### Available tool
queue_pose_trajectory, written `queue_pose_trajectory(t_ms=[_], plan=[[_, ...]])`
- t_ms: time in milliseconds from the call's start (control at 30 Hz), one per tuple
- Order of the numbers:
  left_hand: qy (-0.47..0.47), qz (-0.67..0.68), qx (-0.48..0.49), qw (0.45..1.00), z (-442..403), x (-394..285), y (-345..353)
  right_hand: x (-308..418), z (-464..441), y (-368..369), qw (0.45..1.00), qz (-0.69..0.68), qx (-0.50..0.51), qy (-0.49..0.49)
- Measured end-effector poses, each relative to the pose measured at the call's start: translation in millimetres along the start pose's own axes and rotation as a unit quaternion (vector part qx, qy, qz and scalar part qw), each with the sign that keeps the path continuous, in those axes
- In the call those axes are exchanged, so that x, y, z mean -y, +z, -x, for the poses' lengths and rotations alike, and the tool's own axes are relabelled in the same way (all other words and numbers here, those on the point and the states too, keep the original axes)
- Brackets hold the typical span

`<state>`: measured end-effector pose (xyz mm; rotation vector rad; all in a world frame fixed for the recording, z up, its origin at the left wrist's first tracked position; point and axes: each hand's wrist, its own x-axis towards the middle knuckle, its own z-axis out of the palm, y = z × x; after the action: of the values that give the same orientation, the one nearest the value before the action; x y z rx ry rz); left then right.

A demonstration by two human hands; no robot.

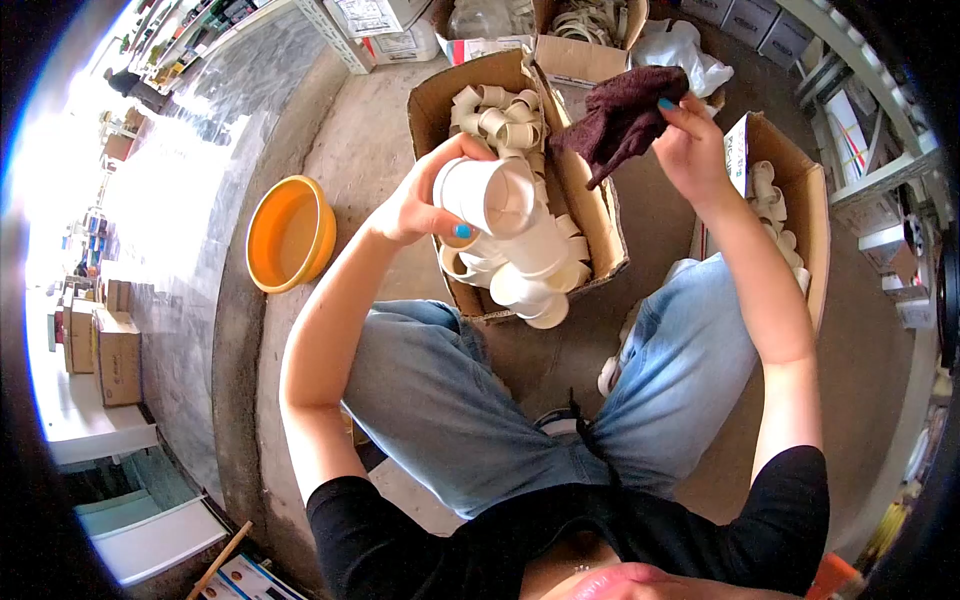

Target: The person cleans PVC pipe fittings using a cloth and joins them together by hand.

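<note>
My left hand (425, 195) is wrapped round a white plastic pipe fitting (487, 195), its open end turned toward the right. Below it is a cardboard box (600, 205) full of similar white fittings (510, 125), some elbow-shaped and some straight. In my right hand (690, 150) a dark maroon cloth (630, 115) is pinched between thumb and fingers. The cloth hangs to the left of that hand, over the right edge of the box, apart from the held fitting.
A yellow basin (291, 234) stands on the floor at left. To the right is another cardboard box (812, 215) with white fittings. More boxes (580, 62) and a white plastic bag (680, 55) sit at the back. Metal shelving (890, 165) lines the right side.
</note>
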<state>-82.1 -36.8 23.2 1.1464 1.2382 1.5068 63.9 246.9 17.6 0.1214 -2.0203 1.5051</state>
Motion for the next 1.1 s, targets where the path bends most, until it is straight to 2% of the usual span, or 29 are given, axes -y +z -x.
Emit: queue_pose_trajectory(t_ms=[33, 67, 100, 167, 200, 300, 333, 433, 467, 567, 600, 633, 700, 733, 767, 833, 967, 1100], plan=[[0.001, -0.008, 0.022, 1.000, 0, -3, 1, -10, 3, 0, 0.990, 0.137, -0.019, -0.012], [0.003, -0.028, 0.035, 0.999, -1, -7, 4, -18, 3, -1, 0.993, -0.080, 0.007, 0.081], [0.005, -0.046, 0.038, 0.998, -1, -7, 4, -26, 3, -2, 0.941, -0.287, -0.008, 0.180], [0.009, -0.082, 0.045, 0.996, -1, -6, 5, 27, 1, 24, 0.818, -0.510, 0.062, 0.259], [0.006, -0.073, 0.050, 0.996, 0, -5, 4, 28, 4, 30, 0.844, -0.464, 0.053, 0.264], [0.032, -0.104, 0.035, 0.993, 0, -5, 5, 28, 8, 36, 0.846, -0.410, 0.070, 0.335], [0.032, -0.109, 0.031, 0.993, 1, -5, 5, 31, 9, 43, 0.871, -0.363, 0.039, 0.328], [0.033, -0.119, 0.021, 0.992, 1, -5, 4, 31, 10, 48, 0.901, -0.314, 0.043, 0.297], [0.035, -0.117, 0.019, 0.992, 0, -5, 4, 33, 10, 53, 0.916, -0.271, 0.002, 0.294], [0.048, -0.121, 0.007, 0.992, -1, -4, 3, 28, 16, 53, 0.982, -0.075, -0.017, 0.173], [0.054, -0.123, 0.001, 0.991, -2, -3, 3, 44, 21, 56, 0.985, -0.104, 0.008, 0.134], [0.050, -0.128, -0.012, 0.990, -2, -3, 3, 27, 22, 58, 1.000, -0.011, 0.007, -0.002], [0.042, -0.139, -0.038, 0.989, -3, -4, 5, 46, 29, 57, 0.988, 0.112, 0.086, -0.068], [0.021, -0.137, -0.045, 0.989, -4, -6, 8, 51, 26, 61, 0.956, 0.209, 0.086, -0.186], [-0.002, -0.135, -0.051, 0.990, -5, -8, 11, 59, 30, 64, 0.941, 0.262, 0.100, -0.191], [-0.036, -0.124, -0.062, 0.990, -7, -7, 18, 55, 30, 69, 0.902, 0.317, 0.100, -0.276], [-0.060, -0.081, -0.093, 0.991, -8, 2, 27, 42, 28, 75, 0.863, 0.387, 0.075, -0.315], [-0.048, -0.062, -0.137, 0.987, -6, -4, 33, 39, 28, 84, 0.958, 0.226, 0.087, -0.154]])
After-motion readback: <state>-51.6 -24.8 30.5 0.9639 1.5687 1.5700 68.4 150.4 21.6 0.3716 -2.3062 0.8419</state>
